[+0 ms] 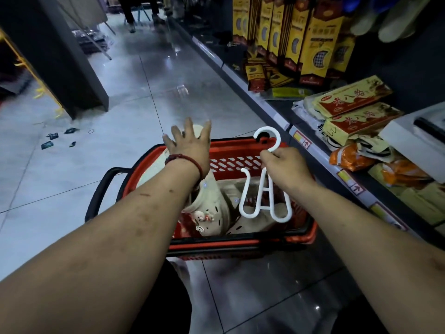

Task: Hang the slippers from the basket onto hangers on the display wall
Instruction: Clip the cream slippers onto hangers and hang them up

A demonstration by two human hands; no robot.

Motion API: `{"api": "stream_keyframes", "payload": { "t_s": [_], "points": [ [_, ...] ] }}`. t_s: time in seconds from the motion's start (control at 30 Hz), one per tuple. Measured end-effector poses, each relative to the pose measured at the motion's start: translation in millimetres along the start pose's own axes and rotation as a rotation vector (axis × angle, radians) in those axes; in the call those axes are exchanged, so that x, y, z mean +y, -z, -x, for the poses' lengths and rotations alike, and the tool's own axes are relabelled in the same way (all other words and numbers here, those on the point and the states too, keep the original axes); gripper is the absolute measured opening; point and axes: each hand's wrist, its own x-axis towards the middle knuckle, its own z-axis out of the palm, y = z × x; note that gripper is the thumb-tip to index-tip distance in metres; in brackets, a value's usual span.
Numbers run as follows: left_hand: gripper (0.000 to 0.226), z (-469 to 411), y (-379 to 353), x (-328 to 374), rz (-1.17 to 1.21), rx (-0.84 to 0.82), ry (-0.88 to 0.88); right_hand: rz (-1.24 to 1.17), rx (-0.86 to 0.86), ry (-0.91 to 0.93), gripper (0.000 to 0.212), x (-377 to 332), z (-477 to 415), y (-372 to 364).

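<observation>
Centre frame: my left hand (189, 144) is spread wide and holds nothing, over the beige slippers (209, 198) in the red basket (231, 162). My right hand (284, 163) pinches the white hanger (267, 128) by its neck. I should lift one slipper cleanly and keep the hanger's prongs free.

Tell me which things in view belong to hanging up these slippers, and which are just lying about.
For the job: beige slippers, red basket holding them, white hanger pinched by the right hand, left hand reaching open over the basket.

Lying about: yellow hanging packets, red-and-yellow packs on the shelf, orange bags, scraps on the floor.
</observation>
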Motion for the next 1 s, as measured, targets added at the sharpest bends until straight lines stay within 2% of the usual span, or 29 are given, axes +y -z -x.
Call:
{"api": "stream_keyframes", "payload": {
  "t_s": [0.1, 0.23, 0.3, 0.33, 0.37, 0.4, 0.43, 0.47, 0.5, 0.53, 0.57, 0.63, 0.7, 0.8, 0.83, 0.9, 1.0],
  "points": [
    [0.094, 2, -8, -20, 0.080, -0.028, -0.017, 0.005, -0.018, 0.001, 0.037, 3, 0, -1],
    [0.089, 4, -18, -62, 0.105, -0.204, 0.125, 0.036, -0.048, 0.021, 0.034, 4, -1, -5],
    [0.084, 8, -24, -77, 0.057, -0.231, 0.179, 0.034, -0.065, 0.023, 0.034, 4, -2, -9],
    [0.079, 10, -23, -80, -0.036, -0.193, 0.189, 0.022, -0.069, 0.021, 0.035, 5, -4, -11],
    [0.072, 12, -20, -79, -0.160, -0.117, 0.149, 0.010, -0.071, 0.019, 0.037, 6, -5, -14],
    [0.063, 14, -14, -75, -0.277, -0.012, 0.034, 0.003, -0.075, 0.014, 0.037, 7, -5, -15],
    [0.053, 17, -8, -66, -0.354, 0.092, -0.131, 0.000, -0.081, 0.011, 0.039, 7, -6, -17],
    [0.046, 21, -4, -54, -0.409, 0.123, -0.298, 0.000, -0.087, 0.009, 0.040, 7, -6, -19],
    [0.040, 29, -5, -41, -0.435, 0.087, -0.410, 0.003, -0.091, 0.013, 0.041, 8, -6, -20],
    [0.036, 37, -15, -30, -0.439, -0.021, -0.419, 0.010, -0.096, 0.017, 0.041, 8, -6, -22],
    [0.034, 43, -29, -21, -0.433, -0.137, -0.388, 0.020, -0.103, 0.021, 0.043, 8, -6, -23],
    [0.051, 56, -57, -12, -0.421, -0.391, -0.218, 0.037, -0.122, 0.020, 0.044, 10, -7, -26],
    [0.069, 60, -73, -10, -0.336, -0.463, -0.132, 0.050, -0.134, 0.020, 0.043, 10, -7, -29],
    [0.054, 57, -68, -3, -0.206, -0.420, 0.028, 0.061, -0.155, 0.022, 0.042, 9, -6, -31],
    [0.051, 55, -65, -1, -0.215, -0.403, 0.027, 0.071, -0.165, 0.027, 0.042, 7, -5, -32],
    [0.047, 50, -71, -2, -0.250, -0.515, -0.026, 0.096, -0.170, 0.026, 0.043, 5, -3, -33],
    [0.048, 47, -77, -5, -0.199, -0.696, 0.022, 0.108, -0.189, 0.012, 0.046, 5, -2, -33]
  ]
}}
